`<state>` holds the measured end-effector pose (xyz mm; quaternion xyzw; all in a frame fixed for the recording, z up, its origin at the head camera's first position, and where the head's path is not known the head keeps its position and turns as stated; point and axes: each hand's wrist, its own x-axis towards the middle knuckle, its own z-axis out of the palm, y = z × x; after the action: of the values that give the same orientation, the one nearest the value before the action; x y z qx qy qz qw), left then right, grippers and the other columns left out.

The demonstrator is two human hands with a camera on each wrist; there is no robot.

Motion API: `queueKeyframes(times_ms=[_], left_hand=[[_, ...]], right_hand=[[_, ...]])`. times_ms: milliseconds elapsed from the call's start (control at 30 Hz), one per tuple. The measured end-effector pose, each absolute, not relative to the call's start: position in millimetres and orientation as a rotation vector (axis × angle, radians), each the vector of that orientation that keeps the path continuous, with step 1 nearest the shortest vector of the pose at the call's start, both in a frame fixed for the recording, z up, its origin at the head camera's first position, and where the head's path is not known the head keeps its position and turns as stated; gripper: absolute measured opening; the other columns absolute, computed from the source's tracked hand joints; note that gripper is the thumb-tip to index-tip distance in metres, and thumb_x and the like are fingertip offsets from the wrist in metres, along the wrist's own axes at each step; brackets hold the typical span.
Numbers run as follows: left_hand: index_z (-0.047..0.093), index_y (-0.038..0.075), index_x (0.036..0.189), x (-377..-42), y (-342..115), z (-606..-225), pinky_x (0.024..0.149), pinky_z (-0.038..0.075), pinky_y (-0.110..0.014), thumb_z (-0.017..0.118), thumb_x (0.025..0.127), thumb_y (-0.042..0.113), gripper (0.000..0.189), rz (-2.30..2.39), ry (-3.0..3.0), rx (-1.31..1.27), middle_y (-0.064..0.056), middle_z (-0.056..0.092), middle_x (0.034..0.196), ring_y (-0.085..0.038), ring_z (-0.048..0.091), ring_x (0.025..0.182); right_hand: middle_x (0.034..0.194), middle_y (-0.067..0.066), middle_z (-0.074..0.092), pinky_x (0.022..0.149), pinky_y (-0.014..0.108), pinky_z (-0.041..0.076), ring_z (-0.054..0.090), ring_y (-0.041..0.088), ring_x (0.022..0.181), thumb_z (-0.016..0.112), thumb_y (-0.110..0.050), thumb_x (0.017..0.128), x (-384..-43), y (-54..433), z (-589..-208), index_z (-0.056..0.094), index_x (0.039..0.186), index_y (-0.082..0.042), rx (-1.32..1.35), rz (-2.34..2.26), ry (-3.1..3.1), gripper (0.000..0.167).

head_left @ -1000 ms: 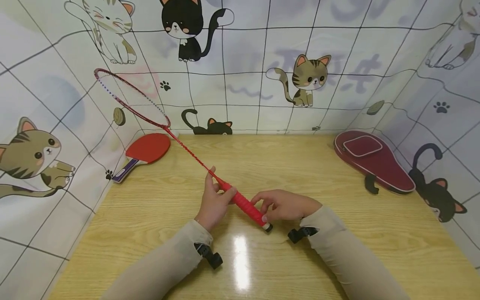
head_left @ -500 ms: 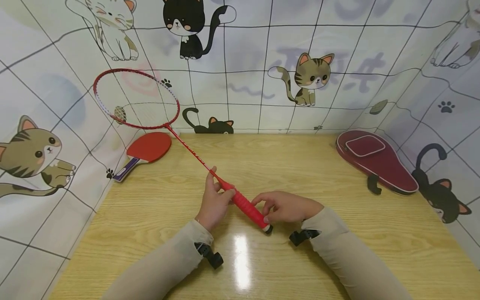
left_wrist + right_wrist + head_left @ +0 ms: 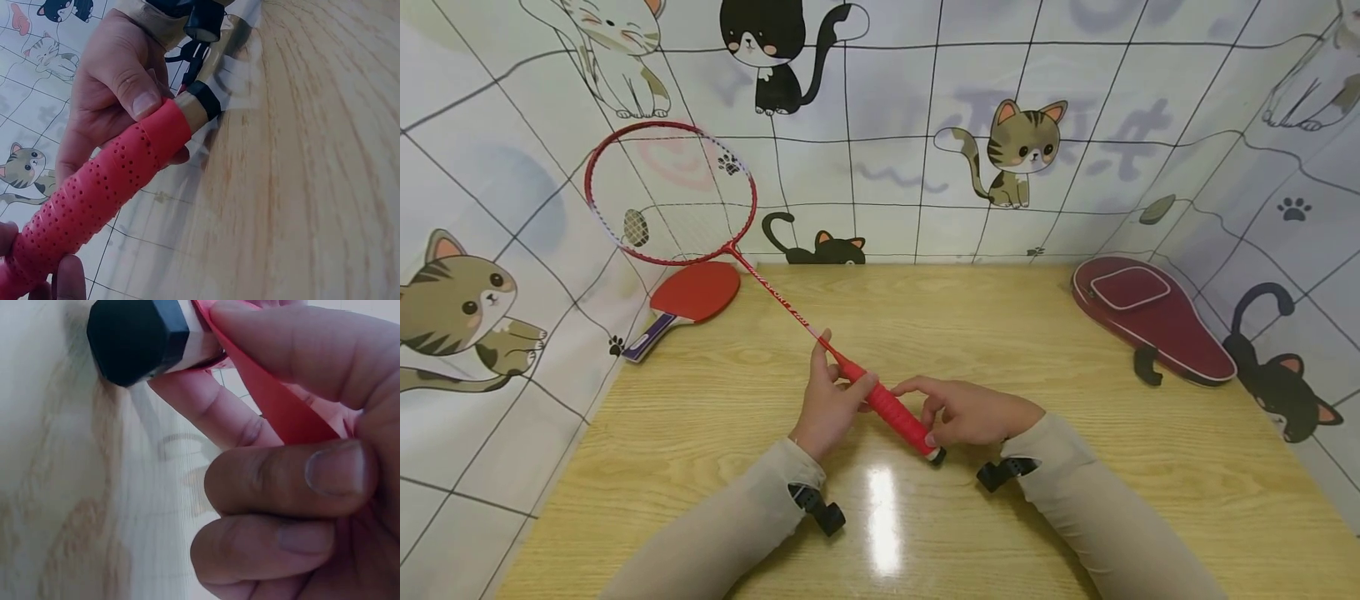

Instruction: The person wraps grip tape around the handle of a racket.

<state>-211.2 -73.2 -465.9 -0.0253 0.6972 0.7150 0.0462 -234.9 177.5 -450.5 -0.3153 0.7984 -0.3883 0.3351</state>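
Observation:
A red badminton racket (image 3: 775, 295) slants over the table, its strung head up at the back left. My left hand (image 3: 829, 408) grips it where shaft meets handle, thumb on top. Perforated red grip tape (image 3: 106, 181) winds round the handle. Beyond the tape, a bare pale band and the black butt cap (image 3: 137, 340) show at the end. My right hand (image 3: 977, 412) is at that end, thumb pressing the tape's edge. A loose red strip of the tape (image 3: 269, 394) runs from the handle into its curled fingers, which hide the strip's end.
On the wooden table (image 3: 715, 500), a red table tennis bat (image 3: 700, 292) lies at the back left, below the racket's head. A dark red bat case (image 3: 1150, 321) lies at the back right. Cat-print sheeting (image 3: 887, 167) walls the back and sides.
The racket has rolled about its length: its head, nearly edge-on before, now shows its strung face wide. My right index finger has reached farther up the handle. My left hand keeps its place.

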Motion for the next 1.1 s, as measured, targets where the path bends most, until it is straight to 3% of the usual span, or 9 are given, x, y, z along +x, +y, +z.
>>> queueKeyframes(times_ms=[267,633,867,1100], left_hand=[[0.009,0.034,0.167,-212.6,-73.6,-466.2,0.077,0.064,-0.038,0.072,0.099,0.01,0.096,2.15,2.131,-0.11,-0.022,0.06,0.119,-0.029,0.075,0.09],[0.007,0.03,0.168,-212.9,-73.5,-467.4,0.079,0.064,-0.044,0.064,0.099,0.005,0.092,2.179,2.088,-0.111,-0.025,0.056,0.122,-0.027,0.074,0.089],[0.007,0.028,0.168,-213.2,-73.3,-467.4,0.077,0.064,-0.045,0.062,0.097,0.001,0.093,2.209,2.051,-0.11,-0.025,0.055,0.121,-0.027,0.073,0.089],[0.005,0.025,0.168,-212.8,-73.3,-467.3,0.078,0.064,-0.045,0.058,0.096,-0.002,0.094,2.227,2.035,-0.114,-0.026,0.055,0.122,-0.027,0.073,0.091]], right_hand=[[0.107,0.0,0.076,0.079,0.036,0.053,0.072,0.021,0.091,0.069,-0.005,0.095,-238.0,181.1,-449.9,0.042,0.156,-0.043,-0.82,-1.031,2.019,0.077],[0.106,0.0,0.077,0.072,0.032,0.053,0.07,0.021,0.082,0.068,0.001,0.092,-237.4,179.7,-452.8,0.042,0.155,-0.041,-0.82,-1.048,2.014,0.08],[0.103,-0.002,0.077,0.077,0.035,0.053,0.071,0.021,0.092,0.07,0.001,0.091,-237.4,179.1,-453.1,0.042,0.155,-0.039,-0.86,-1.044,2.022,0.081],[0.096,0.0,0.076,0.077,0.034,0.054,0.071,0.02,0.087,0.073,0.002,0.091,-237.1,179.4,-455.0,0.041,0.156,-0.038,-0.869,-1.04,2.011,0.083]])
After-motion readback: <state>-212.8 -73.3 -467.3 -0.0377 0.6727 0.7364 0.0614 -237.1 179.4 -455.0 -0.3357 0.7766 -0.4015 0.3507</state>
